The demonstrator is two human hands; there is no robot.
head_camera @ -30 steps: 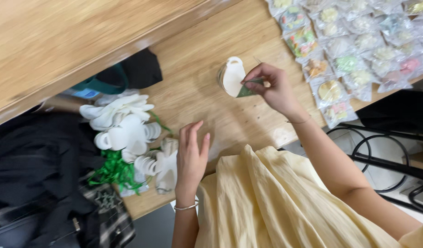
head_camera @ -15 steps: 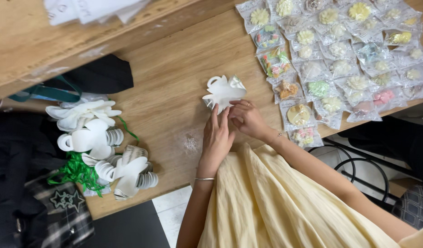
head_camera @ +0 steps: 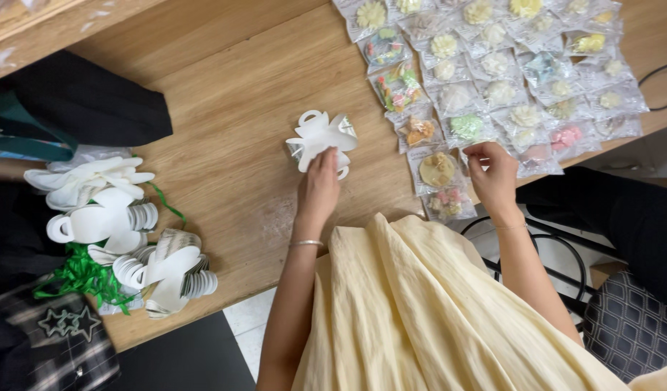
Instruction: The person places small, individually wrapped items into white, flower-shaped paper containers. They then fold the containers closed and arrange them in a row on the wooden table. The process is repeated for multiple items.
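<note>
One white paper cutout (head_camera: 320,137), long axis upper-left to lower-right.

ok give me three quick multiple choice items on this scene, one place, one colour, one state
1. Where do the packets lie? A right half of the table B floor C lap
2. What colour is the ribbon? A red B green C blue
3. What is the left hand doing? A hanging free B pressing the white cutout C holding a cup

Answers: A, they are spread over the tabletop at right; B, the curled strands are green; B, its fingers rest on the cutout's lower part.
</note>
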